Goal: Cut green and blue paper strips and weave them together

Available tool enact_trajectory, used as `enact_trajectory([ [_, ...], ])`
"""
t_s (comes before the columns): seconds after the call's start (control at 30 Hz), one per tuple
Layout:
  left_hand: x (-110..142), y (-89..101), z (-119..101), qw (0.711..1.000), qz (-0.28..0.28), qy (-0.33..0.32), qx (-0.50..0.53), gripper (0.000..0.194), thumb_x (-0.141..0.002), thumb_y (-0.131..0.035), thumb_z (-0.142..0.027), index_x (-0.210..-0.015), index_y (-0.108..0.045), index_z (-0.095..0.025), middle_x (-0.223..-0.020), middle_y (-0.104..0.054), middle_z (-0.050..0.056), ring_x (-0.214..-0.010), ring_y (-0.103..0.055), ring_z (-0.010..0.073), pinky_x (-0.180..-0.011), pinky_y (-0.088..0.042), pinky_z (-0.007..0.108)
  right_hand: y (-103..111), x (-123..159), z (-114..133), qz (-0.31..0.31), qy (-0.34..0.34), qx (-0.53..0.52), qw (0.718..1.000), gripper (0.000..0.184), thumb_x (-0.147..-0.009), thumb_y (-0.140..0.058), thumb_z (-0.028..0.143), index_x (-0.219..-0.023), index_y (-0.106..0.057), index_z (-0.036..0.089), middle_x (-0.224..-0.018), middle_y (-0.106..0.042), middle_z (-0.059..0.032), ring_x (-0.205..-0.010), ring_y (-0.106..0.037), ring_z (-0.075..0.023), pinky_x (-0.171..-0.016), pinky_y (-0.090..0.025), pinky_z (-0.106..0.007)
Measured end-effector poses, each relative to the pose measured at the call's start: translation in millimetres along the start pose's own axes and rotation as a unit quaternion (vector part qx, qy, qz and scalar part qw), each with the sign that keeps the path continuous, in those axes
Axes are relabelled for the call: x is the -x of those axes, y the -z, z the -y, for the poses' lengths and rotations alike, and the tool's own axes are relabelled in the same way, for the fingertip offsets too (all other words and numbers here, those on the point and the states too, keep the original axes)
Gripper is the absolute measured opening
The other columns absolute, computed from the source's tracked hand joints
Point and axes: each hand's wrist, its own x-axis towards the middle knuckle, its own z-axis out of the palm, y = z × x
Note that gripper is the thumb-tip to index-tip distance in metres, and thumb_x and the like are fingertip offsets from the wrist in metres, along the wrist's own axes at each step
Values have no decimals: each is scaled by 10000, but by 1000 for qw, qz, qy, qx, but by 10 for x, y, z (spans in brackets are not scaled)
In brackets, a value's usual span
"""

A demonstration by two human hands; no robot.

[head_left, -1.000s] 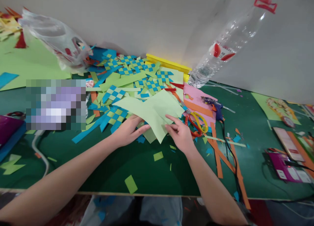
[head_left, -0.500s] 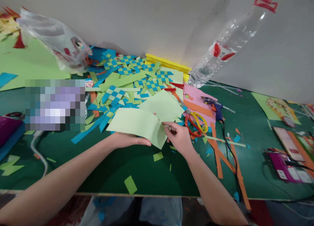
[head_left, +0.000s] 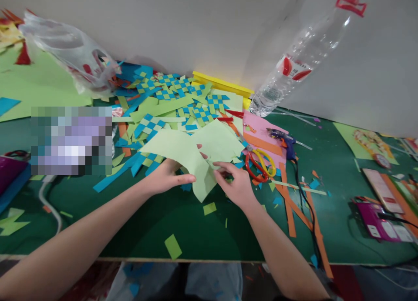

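Note:
A light green sheet of paper (head_left: 173, 146) is curved over my left hand (head_left: 170, 179). My left thumb lies at its near edge, and fingertips show past its far side. The sheet's lower corner bends down toward the table. My right hand (head_left: 235, 183) is at the sheet's right edge, thumb and fingers drawn together on it; the exact contact is partly hidden. Behind lies another pale green sheet (head_left: 222, 140). Red and yellow-handled scissors (head_left: 261, 164) rest just right of my right hand. Woven blue and green paper pieces (head_left: 148, 127) are heaped beyond the sheet.
A clear plastic bottle (head_left: 294, 68) stands at the back right, near a blue glue gun (head_left: 287, 146) on pink paper (head_left: 254, 122). Orange strips (head_left: 287, 205) and a black cord lie rightward. A plastic bag (head_left: 68, 53) and a blurred-out device (head_left: 72, 140) are left.
My left hand has moved slightly up and left, and the sheet has bent more, its lower corner swinging left. Fingertips now show behind it. My right hand has shifted slightly left.

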Motion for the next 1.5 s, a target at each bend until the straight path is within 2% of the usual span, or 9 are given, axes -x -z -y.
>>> enact_trajectory([
  [0.23,3,2,-53,994,-3,1,110,655,-800,-685,-497,-1357,-504,-204,-1312,-598,166,-1165,-598,344,-895,-554,440,82,0,85,-9,96,18,995,433,-857,-624,385,-1247,-527,223,-1214,-616,-115,-1090,-589,-239,-941,-498,-422],
  [0.33,4,-6,-44,992,-54,20,112,581,-777,-721,-459,-1265,-572,-181,-1252,-642,157,-1138,-619,329,-891,-559,417,89,10,98,34,140,4,990,527,-872,-588,460,-1328,-460,229,-1335,-542,-129,-1264,-480,-276,-1040,-429,-466],
  [0.53,-31,-4,-55,989,-133,43,49,492,-762,-731,-474,-1140,-640,-172,-1066,-724,116,-989,-687,289,-820,-588,386,47,22,50,89,103,-41,990,577,-870,-592,484,-1353,-435,211,-1279,-590,-135,-1073,-605,-243,-926,-508,-419],
  [0.8,-14,0,-32,996,-68,9,-55,297,-782,-714,-443,-919,-674,-183,-909,-727,63,-870,-699,231,-764,-582,339,-72,40,141,101,4,-81,992,438,-726,-758,396,-1093,-627,196,-941,-720,-48,-788,-657,-182,-718,-543,-317],
  [0.9,7,-23,-32,993,-40,-5,-111,281,-836,-657,-425,-986,-652,-187,-951,-710,62,-876,-683,211,-759,-564,315,-136,38,125,95,-48,-100,989,284,-761,-719,356,-993,-659,203,-856,-726,-27,-744,-663,-177,-688,-540,-317],
  [1.03,21,-68,-76,986,-46,-21,-159,399,-929,-506,-423,-1252,-512,-189,-1119,-665,102,-943,-656,208,-805,-533,337,-146,-8,60,69,-130,-255,956,324,-741,-744,394,-985,-632,212,-895,-748,-32,-840,-711,-211,-765,-581,-360],
  [1.13,21,-102,-117,970,-31,3,-240,361,-954,-444,-430,-1194,-559,-185,-1067,-683,93,-939,-649,217,-781,-508,325,-114,-45,27,33,-131,-327,935,370,-765,-731,424,-1051,-599,230,-971,-758,-46,-933,-712,-227,-848,-584,-407],
  [1.4,23,-185,-164,974,32,22,-222,358,-929,-477,-477,-1043,-656,-189,-987,-708,65,-844,-654,195,-661,-483,256,-111,-42,42,61,-63,-293,952,363,-925,-517,480,-1197,-624,265,-1259,-662,-57,-1225,-583,-231,-1053,-485,-453],
  [1.5,30,-213,-182,975,4,36,-221,370,-851,-585,-528,-987,-635,-188,-870,-673,37,-753,-614,168,-630,-464,252,-102,-30,65,91,-47,-292,951,341,-940,-506,449,-1224,-621,298,-1255,-661,-34,-1267,-547,-223,-1080,-461,-466],
])
